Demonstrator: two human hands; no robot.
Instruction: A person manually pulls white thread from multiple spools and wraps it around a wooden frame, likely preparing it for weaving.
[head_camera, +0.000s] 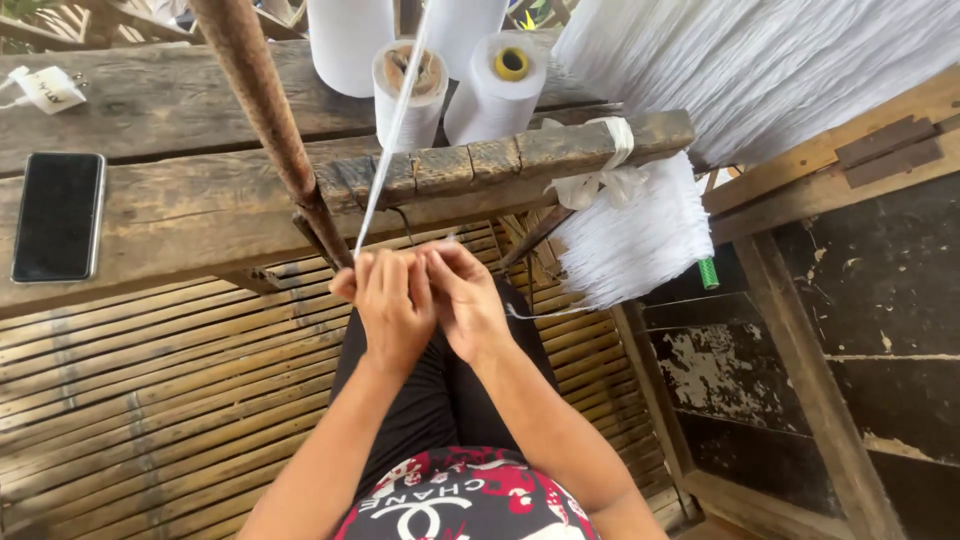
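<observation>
My left hand (388, 305) and my right hand (462, 300) are pressed together in front of me, fingers pinched on a band of white threads (392, 130) that runs up and away between the spools. A thin loose thread (530, 314) trails from my right hand toward the white warp bundle (630, 235) hanging from a dark wooden beam (520, 160). The fingertips are hidden, so the exact grip is hard to see. Below my hands lie my legs in black trousers.
White thread spools (500, 85) stand on the wooden bench (180, 210). A black phone (58, 215) lies at the bench's left, a white charger (45, 88) behind it. A slanted brown pole (270, 120) crosses in front. Bamboo slat floor (150, 400) below; loom frame (800, 380) at right.
</observation>
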